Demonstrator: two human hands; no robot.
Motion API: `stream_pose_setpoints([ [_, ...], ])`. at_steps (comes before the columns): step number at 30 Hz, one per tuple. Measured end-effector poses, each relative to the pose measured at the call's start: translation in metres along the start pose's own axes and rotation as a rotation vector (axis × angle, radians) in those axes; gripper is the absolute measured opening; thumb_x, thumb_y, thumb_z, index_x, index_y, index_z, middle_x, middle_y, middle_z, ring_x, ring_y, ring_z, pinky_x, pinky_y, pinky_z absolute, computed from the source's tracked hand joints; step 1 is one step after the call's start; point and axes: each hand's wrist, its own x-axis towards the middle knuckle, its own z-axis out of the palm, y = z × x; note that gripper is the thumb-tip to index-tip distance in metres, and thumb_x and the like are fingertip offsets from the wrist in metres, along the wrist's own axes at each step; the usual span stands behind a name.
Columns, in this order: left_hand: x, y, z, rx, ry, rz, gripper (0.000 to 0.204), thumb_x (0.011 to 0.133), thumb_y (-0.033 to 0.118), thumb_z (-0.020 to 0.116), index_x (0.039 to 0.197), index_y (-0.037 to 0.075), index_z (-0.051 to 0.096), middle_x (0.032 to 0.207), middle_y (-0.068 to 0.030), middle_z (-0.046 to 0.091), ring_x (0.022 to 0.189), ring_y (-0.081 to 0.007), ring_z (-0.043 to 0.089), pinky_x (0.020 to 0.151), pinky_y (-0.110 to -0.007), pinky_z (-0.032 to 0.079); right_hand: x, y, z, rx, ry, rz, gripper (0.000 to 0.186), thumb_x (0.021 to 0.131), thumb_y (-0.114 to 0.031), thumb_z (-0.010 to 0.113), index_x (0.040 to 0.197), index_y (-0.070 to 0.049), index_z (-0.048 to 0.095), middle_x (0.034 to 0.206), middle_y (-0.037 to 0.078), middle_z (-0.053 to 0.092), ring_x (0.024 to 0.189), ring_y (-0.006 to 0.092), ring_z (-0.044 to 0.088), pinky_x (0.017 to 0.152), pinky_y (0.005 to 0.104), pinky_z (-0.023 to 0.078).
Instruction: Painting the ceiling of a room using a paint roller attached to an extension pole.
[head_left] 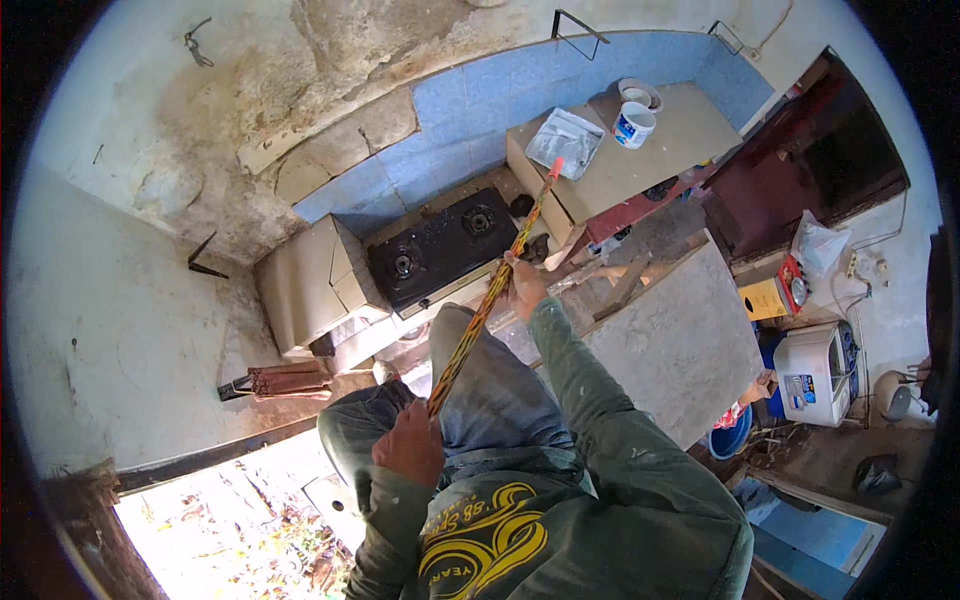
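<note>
My right hand point(526, 288) is wrapped round the middle of a long pole point(468, 345) with a yellow, red and dark pattern. Lower down, my left hand point(410, 445) is closed on the same pole. Its pinkish-red far tip point(557, 165) overlaps the lower edge of a silvery, paint-marked tray point(578, 135) on the beige counter point(670, 150); I cannot tell if they touch. Beside the tray stand a white bucket point(633, 127) and another round container. Below my right hand are my bent legs in grey trousers.
A black two-burner stove point(430, 255) is ahead. A dusty board point(680, 340) lies at right, near a white appliance point(808, 370) and blue bucket point(731, 433). A folded brown cloth point(290, 382) hangs left, above a bright opening. A dark red doorway point(800, 160) stands back right.
</note>
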Motion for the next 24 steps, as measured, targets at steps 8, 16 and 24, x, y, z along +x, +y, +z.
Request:
stream_pose_setpoints([
  [8, -0.088, -0.064, -0.045, -0.211, 0.033, 0.070, 0.027, 0.088, 0.012, 0.061, 0.113, 0.003, 0.058, 0.091, -0.0176, 0.065, 0.077, -0.0381, 0.064, 0.064, -0.045, 0.052, -0.098, 0.030, 0.058, -0.009, -0.140, 0.185, 0.027, 0.102, -0.033, 0.042, 0.092, -0.009, 0.048, 0.080, 0.012, 0.065, 0.081, 0.0308, 0.070, 0.067, 0.0442, 0.059],
  [16, -0.117, -0.071, -0.064, -0.157, -0.021, -0.055, 0.024, 0.090, 0.011, 0.058, 0.113, 0.003, 0.058, 0.092, -0.0204, 0.066, 0.079, -0.0404, 0.066, 0.064, -0.045, 0.053, -0.121, 0.058, 0.077, -0.009, -0.158, 0.257, 0.022, 0.101, -0.030, 0.043, 0.097, -0.009, 0.047, 0.088, 0.013, 0.062, 0.084, 0.0347, 0.070, 0.070, 0.0456, 0.060],
  [24, -0.091, -0.052, -0.063, 0.097, -0.134, -0.084, 0.032, 0.092, 0.019, 0.055, 0.120, 0.003, 0.053, 0.094, -0.0178, 0.065, 0.077, -0.0386, 0.065, 0.063, -0.048, 0.052, -0.092, 0.056, 0.062, -0.005, -0.092, 0.293, 0.028, 0.101, -0.032, 0.044, 0.090, -0.008, 0.052, 0.081, 0.015, 0.066, 0.081, 0.0335, 0.070, 0.070, 0.0453, 0.058],
])
